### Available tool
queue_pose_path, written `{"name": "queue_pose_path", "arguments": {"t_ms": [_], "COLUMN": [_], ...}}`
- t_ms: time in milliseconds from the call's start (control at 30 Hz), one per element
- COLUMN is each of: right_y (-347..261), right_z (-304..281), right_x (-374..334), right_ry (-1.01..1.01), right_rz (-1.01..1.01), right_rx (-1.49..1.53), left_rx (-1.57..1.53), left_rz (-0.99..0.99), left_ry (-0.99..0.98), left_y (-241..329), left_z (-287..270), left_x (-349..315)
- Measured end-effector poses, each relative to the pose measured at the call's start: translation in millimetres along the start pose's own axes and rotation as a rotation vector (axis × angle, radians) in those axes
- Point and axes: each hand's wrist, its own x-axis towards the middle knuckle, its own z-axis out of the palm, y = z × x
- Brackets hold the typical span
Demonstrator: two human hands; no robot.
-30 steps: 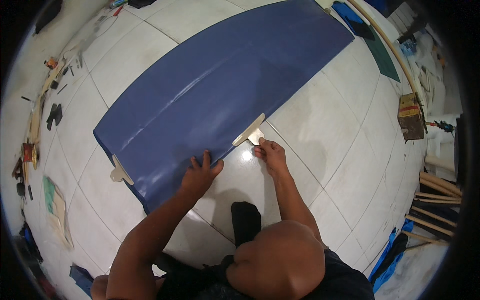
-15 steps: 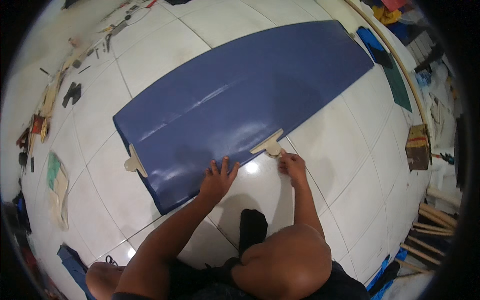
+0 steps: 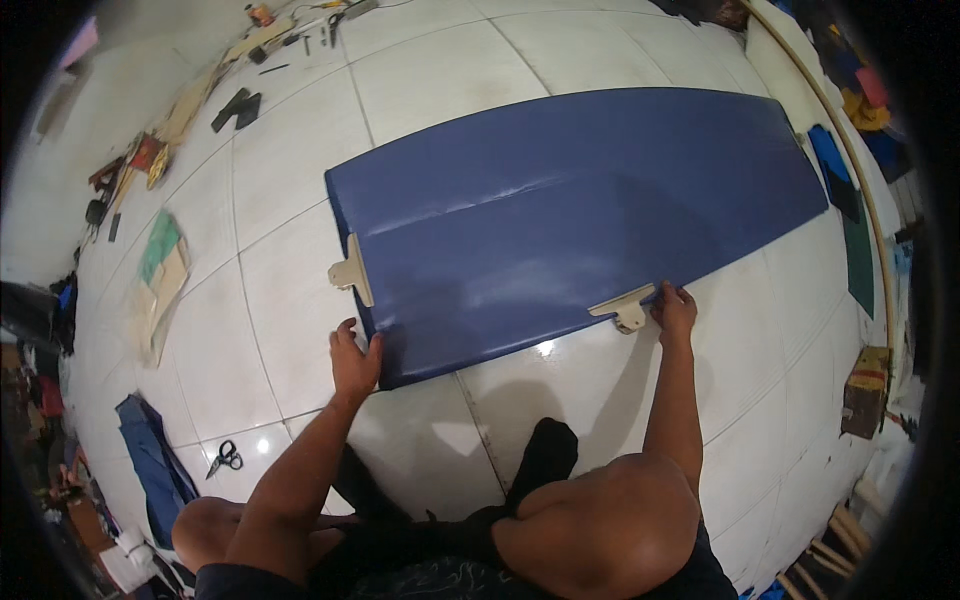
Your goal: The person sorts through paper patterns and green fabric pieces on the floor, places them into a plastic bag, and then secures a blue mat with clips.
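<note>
A long, glossy dark-blue sheet [image 3: 560,210] lies across the floor tiles, its far edge curved. One wide beige clip [image 3: 350,272] bites its left edge, and another beige clip [image 3: 628,308] sits on the near edge. My left hand [image 3: 355,365] is at the sheet's near left corner, thumb and fingers apart, the thumb touching the edge. Just right of the near clip, my right hand [image 3: 674,312] pinches the sheet's near edge between thumb and fingers. The underside of the sheet is hidden.
Black-handled scissors [image 3: 226,458] and folded blue cloth [image 3: 155,465] lie at lower left. A green-and-cream piece [image 3: 163,270] and dark scraps [image 3: 238,110] are on the left. A brown box [image 3: 866,392] and wooden sticks [image 3: 850,530] stand at right.
The view has shifted, so the sheet appears farther right. My left hand has moved from the near edge to the left corner. My right hand has gone from the clip's handle to the edge beside it.
</note>
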Motion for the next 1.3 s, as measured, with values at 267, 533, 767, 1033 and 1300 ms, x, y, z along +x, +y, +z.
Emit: {"name": "queue_pose_path", "arguments": {"t_ms": [267,533,767,1033,1300], "right_y": [-17.1,-16.8,-6.4,8.8,23.7], "right_z": [-19.4,-13.8,-6.8,-2.1,0.5], "right_x": [5.0,4.7,5.3,12.8,25.1], "right_ry": [-0.172,-0.172,-0.162,0.049,0.042], "right_rz": [-0.011,0.008,-0.068,-0.194,-0.209], "right_rx": [-0.141,-0.277,-0.185,-0.213,-0.165], "left_rx": [-0.590,-0.677,-0.996,-0.879,-0.705], "left_rz": [-0.504,-0.705,-0.618,-0.502,-0.493], "left_ry": [-0.301,-0.392,-0.547,-0.405,-0.252], "left_y": [14.4,1.6,-7.5,-0.5,5.1], "left_z": [12.2,6.1,0.9,18.3,23.1], "left_x": [-7.5,-2.1,-14.5,-34.7,-45.5]}}
